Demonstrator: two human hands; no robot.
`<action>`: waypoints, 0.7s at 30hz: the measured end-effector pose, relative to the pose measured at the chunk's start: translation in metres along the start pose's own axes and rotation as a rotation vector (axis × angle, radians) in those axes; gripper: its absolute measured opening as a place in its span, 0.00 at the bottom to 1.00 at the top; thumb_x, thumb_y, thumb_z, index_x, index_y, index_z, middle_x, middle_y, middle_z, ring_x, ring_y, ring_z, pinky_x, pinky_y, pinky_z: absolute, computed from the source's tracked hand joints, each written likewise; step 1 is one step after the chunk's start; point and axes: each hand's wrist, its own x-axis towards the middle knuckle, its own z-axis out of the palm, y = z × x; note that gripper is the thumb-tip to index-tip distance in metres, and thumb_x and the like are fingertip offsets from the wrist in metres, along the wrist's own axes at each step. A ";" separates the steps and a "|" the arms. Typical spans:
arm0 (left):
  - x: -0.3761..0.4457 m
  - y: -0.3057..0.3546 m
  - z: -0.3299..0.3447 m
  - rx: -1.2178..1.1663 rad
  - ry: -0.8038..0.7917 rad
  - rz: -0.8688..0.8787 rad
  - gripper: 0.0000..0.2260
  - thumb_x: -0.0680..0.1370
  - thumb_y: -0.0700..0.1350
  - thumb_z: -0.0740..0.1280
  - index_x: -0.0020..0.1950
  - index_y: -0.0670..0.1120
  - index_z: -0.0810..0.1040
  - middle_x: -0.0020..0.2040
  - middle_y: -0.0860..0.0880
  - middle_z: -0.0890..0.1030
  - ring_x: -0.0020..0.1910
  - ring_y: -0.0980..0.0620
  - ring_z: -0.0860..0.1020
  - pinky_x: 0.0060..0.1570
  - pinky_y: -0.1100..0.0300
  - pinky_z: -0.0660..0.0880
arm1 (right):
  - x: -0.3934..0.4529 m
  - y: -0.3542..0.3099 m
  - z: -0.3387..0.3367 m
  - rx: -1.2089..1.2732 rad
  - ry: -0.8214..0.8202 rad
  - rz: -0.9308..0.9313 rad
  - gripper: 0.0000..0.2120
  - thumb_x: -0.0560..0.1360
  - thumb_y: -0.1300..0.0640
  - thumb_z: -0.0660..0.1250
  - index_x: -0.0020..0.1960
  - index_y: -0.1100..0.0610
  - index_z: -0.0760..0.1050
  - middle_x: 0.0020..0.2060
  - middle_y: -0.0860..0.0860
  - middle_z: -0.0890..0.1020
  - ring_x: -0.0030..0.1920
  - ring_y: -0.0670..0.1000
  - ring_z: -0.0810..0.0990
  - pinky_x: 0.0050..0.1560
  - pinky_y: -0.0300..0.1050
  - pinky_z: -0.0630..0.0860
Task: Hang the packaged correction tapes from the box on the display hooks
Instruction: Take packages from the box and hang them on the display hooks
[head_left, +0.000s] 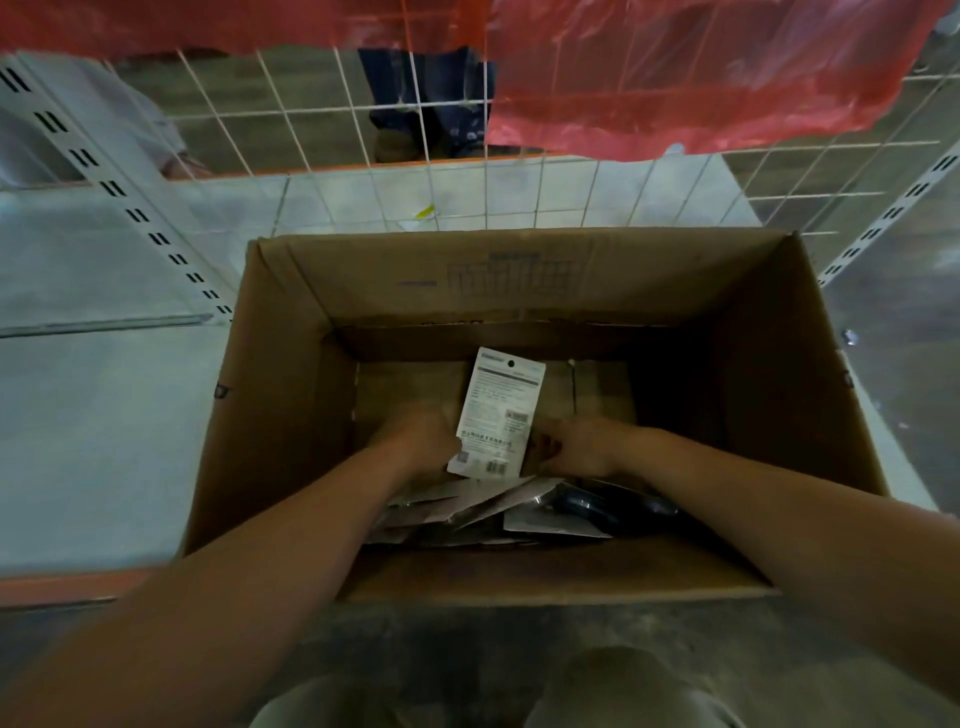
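An open cardboard box (291, 415) stands on the floor in front of me, and both my arms reach down into it. My left hand (415, 441) grips a packaged correction tape (498, 410) by its lower left edge; the white card stands upright with its printed back toward me. My right hand (576, 447) is beside the card's lower right edge with fingers curled, and whether it holds anything is unclear. Several more packaged tapes (509, 512) lie in a loose heap on the box floor under my wrists. No display hook is visible.
A white wire grid panel (415, 171) rises behind the box, with red plastic sheeting (675, 78) draped over its top. Slotted white shelf uprights (130, 208) run diagonally at left and right. A pale shelf base (93, 415) lies left of the box. My knees (467, 696) show below.
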 end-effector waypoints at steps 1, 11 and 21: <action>-0.001 0.000 0.003 -0.015 -0.006 0.008 0.11 0.79 0.43 0.61 0.57 0.40 0.78 0.57 0.42 0.78 0.56 0.44 0.76 0.46 0.58 0.70 | 0.000 0.001 0.001 -0.014 -0.005 0.006 0.24 0.78 0.54 0.61 0.73 0.53 0.61 0.65 0.55 0.73 0.62 0.56 0.73 0.56 0.44 0.70; 0.022 -0.002 0.003 0.049 -0.079 0.014 0.13 0.79 0.47 0.61 0.61 0.42 0.74 0.62 0.43 0.75 0.58 0.45 0.74 0.50 0.58 0.69 | -0.002 0.000 0.019 -0.142 -0.075 0.011 0.23 0.78 0.67 0.58 0.70 0.51 0.67 0.68 0.53 0.70 0.65 0.55 0.71 0.57 0.43 0.69; 0.019 0.006 0.014 -0.017 -0.055 0.034 0.15 0.80 0.45 0.61 0.63 0.40 0.71 0.63 0.42 0.74 0.60 0.44 0.74 0.48 0.60 0.67 | -0.007 0.003 0.027 -0.097 0.085 -0.041 0.18 0.77 0.64 0.59 0.64 0.51 0.73 0.64 0.54 0.73 0.63 0.55 0.73 0.54 0.44 0.70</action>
